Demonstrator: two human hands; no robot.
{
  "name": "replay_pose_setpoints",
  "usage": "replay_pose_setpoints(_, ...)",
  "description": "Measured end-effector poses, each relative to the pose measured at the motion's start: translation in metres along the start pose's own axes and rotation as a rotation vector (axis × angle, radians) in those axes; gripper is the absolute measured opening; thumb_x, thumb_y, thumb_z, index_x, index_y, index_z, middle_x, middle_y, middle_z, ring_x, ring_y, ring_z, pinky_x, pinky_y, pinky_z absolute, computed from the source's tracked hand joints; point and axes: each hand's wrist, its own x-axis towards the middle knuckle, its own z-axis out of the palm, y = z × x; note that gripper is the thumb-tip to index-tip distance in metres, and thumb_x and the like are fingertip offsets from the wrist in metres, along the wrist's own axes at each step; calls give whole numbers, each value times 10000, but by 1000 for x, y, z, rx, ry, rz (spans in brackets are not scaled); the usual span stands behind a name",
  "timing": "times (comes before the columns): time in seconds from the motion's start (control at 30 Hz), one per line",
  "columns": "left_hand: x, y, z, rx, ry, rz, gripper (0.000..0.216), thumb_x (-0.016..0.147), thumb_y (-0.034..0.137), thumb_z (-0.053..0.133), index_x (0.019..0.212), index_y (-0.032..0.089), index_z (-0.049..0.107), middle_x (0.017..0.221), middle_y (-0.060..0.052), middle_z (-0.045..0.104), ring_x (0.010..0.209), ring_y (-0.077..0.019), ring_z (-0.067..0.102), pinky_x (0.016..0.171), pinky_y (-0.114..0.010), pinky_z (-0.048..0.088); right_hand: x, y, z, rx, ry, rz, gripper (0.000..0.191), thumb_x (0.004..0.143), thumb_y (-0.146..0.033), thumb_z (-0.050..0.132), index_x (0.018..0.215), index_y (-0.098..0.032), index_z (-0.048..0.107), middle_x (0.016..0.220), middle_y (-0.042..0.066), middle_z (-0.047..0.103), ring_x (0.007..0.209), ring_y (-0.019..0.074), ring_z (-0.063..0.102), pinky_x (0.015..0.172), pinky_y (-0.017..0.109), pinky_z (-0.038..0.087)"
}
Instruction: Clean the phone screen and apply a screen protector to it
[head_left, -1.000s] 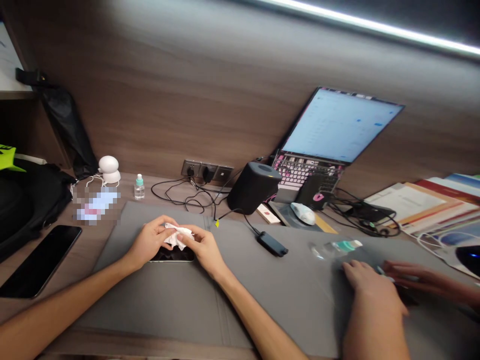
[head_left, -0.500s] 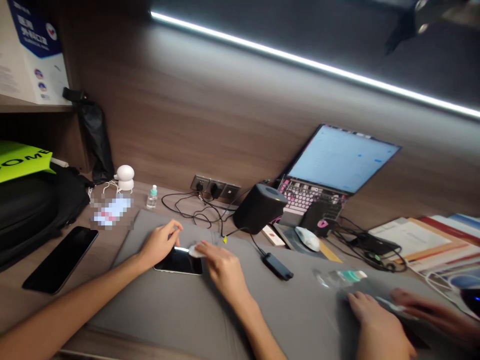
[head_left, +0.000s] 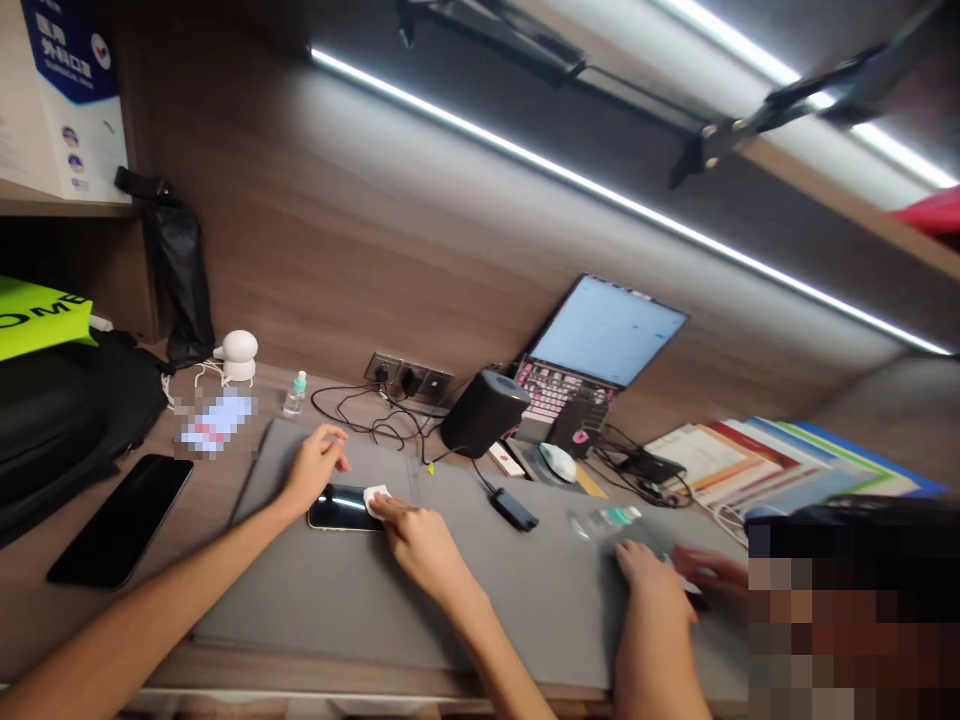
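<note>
A black-screened phone (head_left: 343, 508) lies face up on the grey desk mat (head_left: 315, 600). My right hand (head_left: 420, 540) pinches a small white wipe (head_left: 375, 497) and presses it on the screen's right part, covering that end of the phone. At the phone's upper left edge is my left hand (head_left: 315, 470), its fingers loosely bent and apart with nothing between them; whether its underside touches the phone I cannot tell. Left of the mat a larger black device (head_left: 120, 520), like a tablet or big phone, rests on the wood.
To the right, a co-worker's hands (head_left: 649, 570) work over the mat beside a clear bottle with a green cap (head_left: 619, 517). A black speaker-like box (head_left: 484, 412), laptop (head_left: 600, 330), mouse (head_left: 559, 462), cables and a small bottle (head_left: 295, 395) stand behind. A black backpack (head_left: 67, 410) is left.
The view has shifted, bringing a co-worker's head in at right. My right hand, with the wipe, has moved slightly left over the screen. My left hand's fingers have shifted up and left.
</note>
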Motion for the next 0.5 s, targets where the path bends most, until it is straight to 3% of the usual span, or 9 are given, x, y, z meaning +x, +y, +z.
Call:
replay_pose_setpoints(0.13, 8, 0, -4, -89, 40, -41, 358, 831, 520, 596, 996, 202, 586, 598, 14, 666, 551, -171, 638, 511, -235, 407, 23, -6, -13, -45, -30, 29, 398, 952, -67, 496, 1207, -235, 751, 1323, 96, 752, 1176, 243, 739, 959, 275, 536)
replay_pose_setpoints(0.27, 14, 0, -7, -141, 66, -41, 420, 784, 561, 646, 980, 193, 593, 585, 18, 655, 498, -156, 608, 475, -229, 400, 31, -22, -9, -65, -22, 10, 388, 905, -63, 502, 1190, -192, 732, 1230, 126, 782, 1065, 257, 766, 895, 293, 539)
replay_pose_setpoints(0.5, 15, 5, -9, -177, 121, 2, 422, 820, 566, 673, 1022, 205, 594, 567, 55, 618, 469, -122, 550, 469, -206, 370, 21, -74, 22, -41, 43, -102, 506, 864, -91, 525, 1362, -54, 610, 1398, 208, 669, 1276, 285, 644, 1127, 356, 466)
